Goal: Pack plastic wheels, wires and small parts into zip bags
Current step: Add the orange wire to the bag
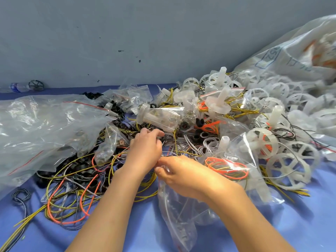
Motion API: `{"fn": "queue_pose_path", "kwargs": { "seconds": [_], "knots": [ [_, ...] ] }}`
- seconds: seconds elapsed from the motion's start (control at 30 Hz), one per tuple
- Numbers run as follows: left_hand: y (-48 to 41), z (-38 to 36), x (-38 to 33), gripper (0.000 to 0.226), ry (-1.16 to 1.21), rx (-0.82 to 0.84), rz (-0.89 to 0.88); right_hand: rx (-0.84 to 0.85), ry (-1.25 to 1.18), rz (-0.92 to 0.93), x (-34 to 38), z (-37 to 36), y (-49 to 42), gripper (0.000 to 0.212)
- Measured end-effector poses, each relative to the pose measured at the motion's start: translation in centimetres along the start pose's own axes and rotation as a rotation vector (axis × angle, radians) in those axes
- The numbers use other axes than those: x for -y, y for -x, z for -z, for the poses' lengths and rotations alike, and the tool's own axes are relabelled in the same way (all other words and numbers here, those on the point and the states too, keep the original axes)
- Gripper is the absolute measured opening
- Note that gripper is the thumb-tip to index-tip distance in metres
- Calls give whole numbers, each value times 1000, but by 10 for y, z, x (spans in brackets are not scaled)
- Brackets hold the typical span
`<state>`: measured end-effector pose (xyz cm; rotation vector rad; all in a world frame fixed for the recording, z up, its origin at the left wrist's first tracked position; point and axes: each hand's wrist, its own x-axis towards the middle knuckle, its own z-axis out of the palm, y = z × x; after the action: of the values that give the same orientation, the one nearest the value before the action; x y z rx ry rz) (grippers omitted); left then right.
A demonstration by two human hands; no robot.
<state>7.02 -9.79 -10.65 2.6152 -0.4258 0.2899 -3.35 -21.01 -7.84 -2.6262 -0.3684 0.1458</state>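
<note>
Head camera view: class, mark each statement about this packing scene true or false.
1. The right hand grips a clear zip bag. True.
2. The surface is covered in green. False: the cloth is blue.
3. The plastic wheels are heaped on the left. False: the white wheels pile up on the right.
4. A bottle lies at the far left. True.
</note>
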Motion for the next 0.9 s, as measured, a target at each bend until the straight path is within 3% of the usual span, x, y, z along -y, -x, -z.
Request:
{"fn": "queue_pose_path", "kwargs": {
  "seconds": [0.17, 0.3, 0.47, 0.6, 0.77, 0.9],
  "knots": [
    [-5, -8, 0, 28, -221, 3, 8, -9, -5, 18, -4, 2, 0, 22],
    [1, -5, 4, 22, -158, -74, -50, -112, -11, 14, -5, 3, 0, 25],
    [6, 24, 4, 15, 238, -241, -89, -381, -227, 7, -2, 13, -2, 26],
    [13, 60, 0, 12, 286, -441, -147, -665, -391, 47, -1, 23, -3, 27],
    [24, 92, -5, 17, 240, -408, -282, -1074, -159, 75, 5, 37, 1, 37],
    [32, 99, -23, 18, 225, -375, -425, -774, -281, 127, 6, 45, 3, 34]
  ]
}}
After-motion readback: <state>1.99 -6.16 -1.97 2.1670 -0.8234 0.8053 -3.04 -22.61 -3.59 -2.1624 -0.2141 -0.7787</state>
